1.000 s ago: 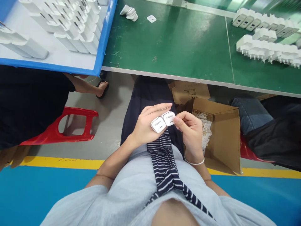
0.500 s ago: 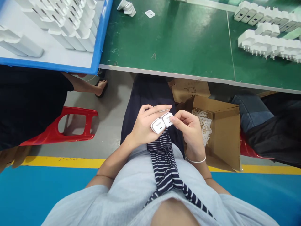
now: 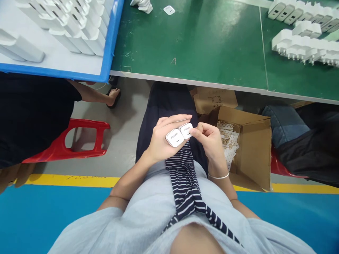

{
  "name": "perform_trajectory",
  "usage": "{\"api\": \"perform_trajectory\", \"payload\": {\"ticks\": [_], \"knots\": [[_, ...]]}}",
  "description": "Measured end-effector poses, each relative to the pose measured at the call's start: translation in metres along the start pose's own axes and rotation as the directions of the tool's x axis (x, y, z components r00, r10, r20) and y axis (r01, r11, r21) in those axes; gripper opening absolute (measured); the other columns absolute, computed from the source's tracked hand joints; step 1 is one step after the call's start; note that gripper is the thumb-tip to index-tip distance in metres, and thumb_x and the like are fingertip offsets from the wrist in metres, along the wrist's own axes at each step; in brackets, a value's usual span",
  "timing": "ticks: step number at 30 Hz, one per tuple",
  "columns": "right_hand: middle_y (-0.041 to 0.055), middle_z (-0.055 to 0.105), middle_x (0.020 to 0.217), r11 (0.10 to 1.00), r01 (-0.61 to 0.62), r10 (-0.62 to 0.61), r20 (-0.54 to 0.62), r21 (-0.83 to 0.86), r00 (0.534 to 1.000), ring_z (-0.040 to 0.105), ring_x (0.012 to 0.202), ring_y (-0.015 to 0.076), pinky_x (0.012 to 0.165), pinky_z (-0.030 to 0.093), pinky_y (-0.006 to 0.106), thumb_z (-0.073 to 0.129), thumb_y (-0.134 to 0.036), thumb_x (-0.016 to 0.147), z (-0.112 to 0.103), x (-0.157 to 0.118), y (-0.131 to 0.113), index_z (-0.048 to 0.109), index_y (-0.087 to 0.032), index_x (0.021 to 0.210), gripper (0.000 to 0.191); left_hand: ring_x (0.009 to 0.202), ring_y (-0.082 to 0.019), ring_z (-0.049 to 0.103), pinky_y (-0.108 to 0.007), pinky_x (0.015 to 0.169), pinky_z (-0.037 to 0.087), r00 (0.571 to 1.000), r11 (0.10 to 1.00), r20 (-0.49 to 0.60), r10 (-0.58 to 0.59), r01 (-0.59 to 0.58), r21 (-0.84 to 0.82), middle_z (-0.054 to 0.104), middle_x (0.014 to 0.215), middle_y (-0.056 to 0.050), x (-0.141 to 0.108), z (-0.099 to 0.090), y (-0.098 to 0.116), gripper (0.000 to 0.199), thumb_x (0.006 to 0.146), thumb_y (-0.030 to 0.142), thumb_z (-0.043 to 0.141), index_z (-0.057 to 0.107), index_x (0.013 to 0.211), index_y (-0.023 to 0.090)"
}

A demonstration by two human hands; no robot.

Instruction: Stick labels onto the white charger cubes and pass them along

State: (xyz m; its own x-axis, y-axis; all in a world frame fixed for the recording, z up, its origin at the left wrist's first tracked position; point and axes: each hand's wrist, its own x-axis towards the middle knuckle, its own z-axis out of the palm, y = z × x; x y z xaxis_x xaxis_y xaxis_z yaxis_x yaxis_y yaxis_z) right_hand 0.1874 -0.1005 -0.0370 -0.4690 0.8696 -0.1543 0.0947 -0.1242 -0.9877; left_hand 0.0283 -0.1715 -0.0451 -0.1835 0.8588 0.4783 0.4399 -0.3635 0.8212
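Observation:
Over my lap, my left hand holds two small white charger plugs side by side: one plug nearer my palm and a second plug next to it. Both show grey lettering on their faces. My right hand has its thumb and forefinger pinched on the face of the second plug. A thin bracelet sits on my right wrist.
An open cardboard box with patterned scraps stands at my right knee. The green workbench carries rows of white plugs at the right and a blue tray of plugs at the left. Seated people flank me; a red stool stands left.
Both hands with the two plugs have shifted slightly left and up. My right fingertips have closed in on the face of the right-hand plug.

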Motion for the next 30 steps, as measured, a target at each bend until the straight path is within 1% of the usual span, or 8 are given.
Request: {"api": "perform_trajectory", "payload": {"ticks": [3,6,9,13,19,22,25,30], "knots": [[-0.0057,0.036,0.055,0.999,0.039,-0.039,0.042,0.008,0.998,0.028,0.055,0.0094,0.05,0.025,0.025,0.073,-0.062,0.083,0.004,0.0,0.004,0.042,-0.02,0.056,0.059,0.117,-0.025,0.071,-0.042,0.102,0.057,0.996,0.971,0.009,-0.089,0.089,-0.222,0.074,0.127,-0.01,0.0,0.002,-0.003,0.039,0.08,0.027,0.084,0.074,0.117,0.023],[-0.0048,0.038,0.057,0.997,0.073,-0.074,0.065,0.024,0.995,0.03,0.055,0.0102,0.051,0.028,0.025,0.067,-0.063,0.087,0.007,-0.001,0.004,0.044,-0.02,0.058,0.057,0.119,-0.025,0.07,-0.043,0.105,0.057,0.992,0.939,0.021,-0.124,0.124,-0.321,0.074,0.126,-0.011,0.0,0.003,-0.007,0.04,0.077,0.025,0.087,0.076,0.116,0.023],[-0.0045,0.041,0.059,0.996,0.075,-0.079,0.093,0.05,0.993,0.032,0.056,0.0106,0.053,0.03,0.025,0.066,-0.061,0.09,0.007,-0.003,0.003,0.048,-0.021,0.062,0.052,0.12,-0.025,0.069,-0.044,0.107,0.056,0.993,0.942,0.003,-0.115,0.111,-0.317,0.074,0.127,-0.011,0.0,0.001,-0.008,0.042,0.076,0.022,0.087,0.075,0.117,0.024],[-0.0044,0.045,0.063,0.996,0.074,-0.079,0.111,0.043,0.991,0.037,0.059,0.011,0.056,0.033,0.025,0.067,-0.052,0.092,0.006,-0.007,0.002,0.052,-0.02,0.068,0.042,0.12,-0.026,0.069,-0.045,0.107,0.057,0.993,0.952,-0.007,-0.114,0.107,-0.285,0.074,0.127,-0.01,0.001,-0.002,-0.006,0.041,0.077,0.023,0.087,0.076,0.116,0.024],[-0.0045,0.052,0.071,0.998,0.065,-0.065,0.124,0.006,0.99,0.044,0.064,0.0113,0.06,0.037,0.026,0.072,-0.039,0.09,0.01,-0.013,-0.002,0.055,-0.021,0.078,0.027,0.12,-0.024,0.069,-0.039,0.107,0.056,0.996,0.96,-0.019,-0.087,0.079,-0.27,0.073,0.128,-0.012,0.001,-0.004,-0.004,0.04,0.079,0.024,0.086,0.075,0.117,0.021],[-0.0053,0.051,0.071,0.997,0.055,-0.049,0.096,-0.059,0.994,0.044,0.063,0.011,0.059,0.036,0.026,0.076,-0.036,0.086,0.013,-0.016,-0.006,0.054,-0.021,0.078,0.028,0.122,-0.026,0.069,-0.04,0.107,0.055,0.998,0.973,-0.016,-0.066,0.061,-0.221,0.072,0.131,-0.012,-0.001,-0.005,-0.002,0.043,0.08,0.025,0.085,0.074,0.121,0.022],[-0.006,0.049,0.069,0.988,0.073,-0.068,0.037,-0.135,0.997,0.043,0.062,0.0105,0.058,0.035,0.025,0.076,-0.033,0.084,0.018,-0.017,-0.008,0.052,-0.021,0.075,0.029,0.12,-0.027,0.07,-0.042,0.104,0.056,0.998,0.984,-0.016,-0.062,0.059,-0.171,0.071,0.133,-0.011,-0.003,-0.005,-0.001,0.042,0.083,0.025,0.081,0.072,0.124,0.025],[-0.0065,0.048,0.067,0.981,0.105,-0.108,-0.008,-0.164,0.994,0.041,0.059,0.01,0.056,0.033,0.025,0.076,-0.031,0.083,0.025,-0.013,0.001,0.049,-0.022,0.074,0.03,0.116,-0.026,0.071,-0.044,0.103,0.057,0.993,0.977,-0.072,-0.09,0.074,-0.197,0.073,0.129,-0.011,-0.006,0.001,-0.005,0.038,0.083,0.023,0.08,0.073,0.12,0.024]]}}
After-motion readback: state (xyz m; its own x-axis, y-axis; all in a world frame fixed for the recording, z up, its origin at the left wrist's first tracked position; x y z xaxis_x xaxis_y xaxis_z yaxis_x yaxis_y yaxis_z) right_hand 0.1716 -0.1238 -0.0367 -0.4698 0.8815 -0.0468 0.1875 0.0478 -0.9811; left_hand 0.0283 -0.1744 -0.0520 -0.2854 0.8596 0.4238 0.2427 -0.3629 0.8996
